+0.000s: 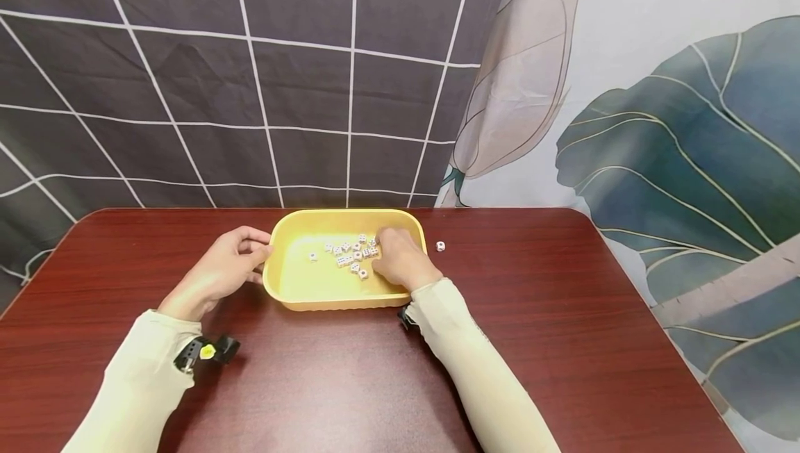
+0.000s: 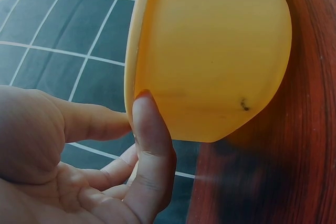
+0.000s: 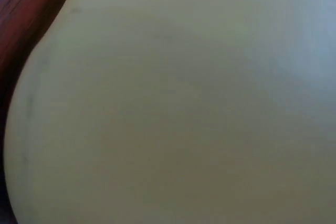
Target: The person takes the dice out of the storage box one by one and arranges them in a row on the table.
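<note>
Head view, left fingers (image 1: 253, 233) pinching yellow tray's rim (image 1: 350, 301), dice (image 1: 357, 256) beside right fingers (image 1: 389, 237), grip unclear

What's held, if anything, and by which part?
The left hand pinches the yellow tray by its left rim; whether the right hand holds anything is hidden.

Near tabletop (image 1: 312, 376) free — tray wall (image 1: 337, 304) beyond

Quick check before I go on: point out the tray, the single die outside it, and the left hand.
Tray (image 1: 306, 283): head view, bare floor towards its near left corner.
Die (image 1: 440, 246): head view, middle of its visible faces.
Left hand (image 1: 220, 265): head view, middle of the hand.
</note>
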Tool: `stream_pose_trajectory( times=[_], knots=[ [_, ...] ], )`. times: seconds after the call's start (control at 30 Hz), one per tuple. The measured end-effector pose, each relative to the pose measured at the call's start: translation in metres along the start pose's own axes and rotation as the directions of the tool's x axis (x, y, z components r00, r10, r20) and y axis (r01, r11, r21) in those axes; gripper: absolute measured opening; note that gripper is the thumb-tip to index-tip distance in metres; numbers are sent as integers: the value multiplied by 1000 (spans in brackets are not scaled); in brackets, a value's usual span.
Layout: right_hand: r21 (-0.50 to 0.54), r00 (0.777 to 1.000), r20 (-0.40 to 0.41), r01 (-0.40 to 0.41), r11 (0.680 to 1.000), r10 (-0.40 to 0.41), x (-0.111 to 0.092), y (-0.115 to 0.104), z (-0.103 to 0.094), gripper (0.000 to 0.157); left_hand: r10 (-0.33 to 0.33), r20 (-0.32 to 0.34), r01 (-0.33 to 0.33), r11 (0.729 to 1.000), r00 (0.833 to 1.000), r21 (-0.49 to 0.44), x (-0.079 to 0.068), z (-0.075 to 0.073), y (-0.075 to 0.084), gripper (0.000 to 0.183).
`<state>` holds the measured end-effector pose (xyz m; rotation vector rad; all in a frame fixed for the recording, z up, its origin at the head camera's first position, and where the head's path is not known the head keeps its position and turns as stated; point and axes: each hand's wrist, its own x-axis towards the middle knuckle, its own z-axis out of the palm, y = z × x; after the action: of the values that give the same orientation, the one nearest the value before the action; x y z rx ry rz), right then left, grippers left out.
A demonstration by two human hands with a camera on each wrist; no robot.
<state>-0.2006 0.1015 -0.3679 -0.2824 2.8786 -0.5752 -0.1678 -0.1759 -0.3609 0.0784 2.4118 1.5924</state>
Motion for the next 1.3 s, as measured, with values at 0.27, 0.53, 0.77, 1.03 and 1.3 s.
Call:
stream_pose_trajectory(
  times=[0.27,0.53,0.77,1.03,1.3],
  knots=[
    [31,999,13,33,999,-34,0,0,-1,14,1,-1,-1,1000,1000,8,1,0,0,35],
    [6,999,-17,38,999,-38,0,1,-3,6,-4,-1,4,1000,1000,9,2,1,0,35],
    [36,997,-44,67,997,-65,-2,1,-6,15,-7,-1,7,1000,1000,13,1,1,0,36],
    [82,980,-99,178,981,-170,-7,3,-21,9,-6,1,6,1000,1000,11,1,1,0,35],
    [85,970,-105,227,970,-218,-5,15,-31,8,-5,-1,5,1000,1000,8,1,0,-1,36]
  ],
)
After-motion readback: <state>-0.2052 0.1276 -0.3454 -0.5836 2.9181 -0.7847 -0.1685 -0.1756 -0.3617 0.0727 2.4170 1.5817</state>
